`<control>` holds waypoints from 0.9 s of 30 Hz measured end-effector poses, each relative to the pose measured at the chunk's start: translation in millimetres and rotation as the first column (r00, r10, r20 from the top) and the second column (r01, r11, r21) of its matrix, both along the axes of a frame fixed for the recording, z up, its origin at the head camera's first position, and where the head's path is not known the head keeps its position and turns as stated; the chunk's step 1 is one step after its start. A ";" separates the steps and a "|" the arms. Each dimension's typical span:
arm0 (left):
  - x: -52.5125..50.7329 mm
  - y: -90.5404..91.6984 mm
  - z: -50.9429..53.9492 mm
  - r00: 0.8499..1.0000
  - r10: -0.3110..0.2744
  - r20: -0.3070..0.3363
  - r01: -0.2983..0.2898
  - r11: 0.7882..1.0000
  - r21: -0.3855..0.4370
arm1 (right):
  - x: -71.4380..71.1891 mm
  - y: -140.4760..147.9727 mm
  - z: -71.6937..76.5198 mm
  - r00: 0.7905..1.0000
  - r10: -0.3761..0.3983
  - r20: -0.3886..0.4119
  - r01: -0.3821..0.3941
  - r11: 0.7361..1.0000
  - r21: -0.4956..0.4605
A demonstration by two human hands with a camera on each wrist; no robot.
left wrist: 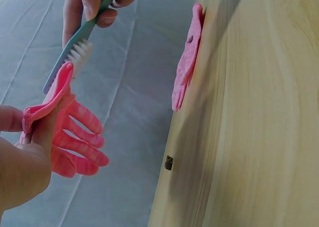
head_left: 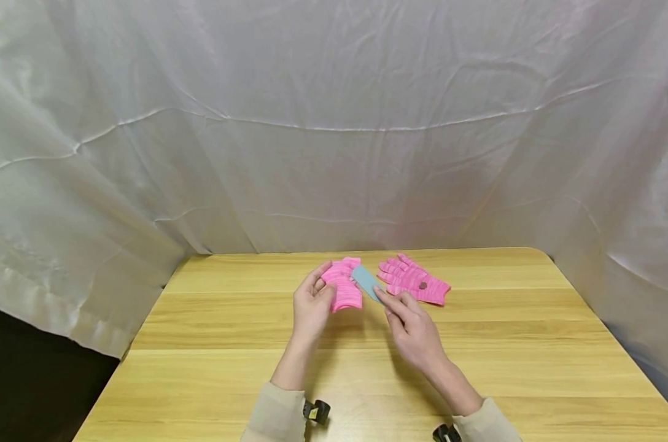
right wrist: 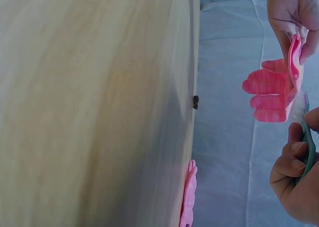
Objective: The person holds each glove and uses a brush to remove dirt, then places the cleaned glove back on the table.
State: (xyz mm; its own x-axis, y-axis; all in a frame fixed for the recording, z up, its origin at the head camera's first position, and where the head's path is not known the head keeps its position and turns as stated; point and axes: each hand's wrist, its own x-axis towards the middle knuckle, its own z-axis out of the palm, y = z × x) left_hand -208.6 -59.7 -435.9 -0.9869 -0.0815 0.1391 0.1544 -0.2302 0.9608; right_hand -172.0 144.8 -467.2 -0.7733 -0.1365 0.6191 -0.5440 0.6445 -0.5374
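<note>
My left hand [head_left: 312, 307] grips a pink knit glove [head_left: 345, 285] by one side of its cuff and holds it above the table; the glove's fingers [left wrist: 82, 137] hang loose in the left wrist view. In my right hand [head_left: 417, 331] is a blue-green brush [head_left: 369, 282], its handle pinched with the index finger laid along the back. White bristles [left wrist: 79, 51] point toward the glove and are at or very near its cuff edge. A second pink glove [head_left: 414, 281] lies flat on the table to the right, with a brown spot [head_left: 423, 285] on it.
A wooden table [head_left: 229, 380] spans the space below the hands. A small dark lump [left wrist: 169, 162] sits near the table's far edge. Pale curtains [head_left: 334, 172] hang behind and at both sides. Black straps [head_left: 317, 412] show at the wrists.
</note>
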 end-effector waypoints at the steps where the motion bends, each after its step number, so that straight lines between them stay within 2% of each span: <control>1: 0.3 -0.1 0.5 1.000 0.001 0.001 -0.001 1.000 0.002 | 0.0 -0.1 0.2 1.000 -0.001 0.000 0.001 1.000 0.000; 10: 0.0 -2.6 2.2 1.000 0.004 0.007 -0.004 1.000 0.004 | -0.9 0.2 -0.3 1.000 -0.001 -0.003 0.001 1.000 -0.004; 18: -2.3 -11.1 7.3 0.997 0.071 -0.005 -0.071 0.996 0.062 | 0.7 5.9 0.9 0.999 -0.018 0.047 0.020 0.999 -0.040; 21: -2.4 -11.5 7.8 0.998 0.061 0.001 -0.061 0.997 0.051 | 0.7 6.2 1.6 1.000 -0.005 0.022 0.006 0.999 -0.051; 27: -1.0 -4.5 2.1 1.000 0.020 0.000 -0.020 1.000 -0.001 | 1.0 3.8 3.3 1.000 0.011 -0.005 -0.011 0.997 -0.073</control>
State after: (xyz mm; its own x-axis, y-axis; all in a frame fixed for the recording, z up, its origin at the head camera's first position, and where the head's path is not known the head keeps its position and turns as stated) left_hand -209.5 -64.3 -433.8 -0.9851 -0.1013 0.1389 0.1588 -0.2265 0.9610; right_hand -171.0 148.6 -463.9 -0.7690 -0.0991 0.6316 -0.5535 0.5975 -0.5802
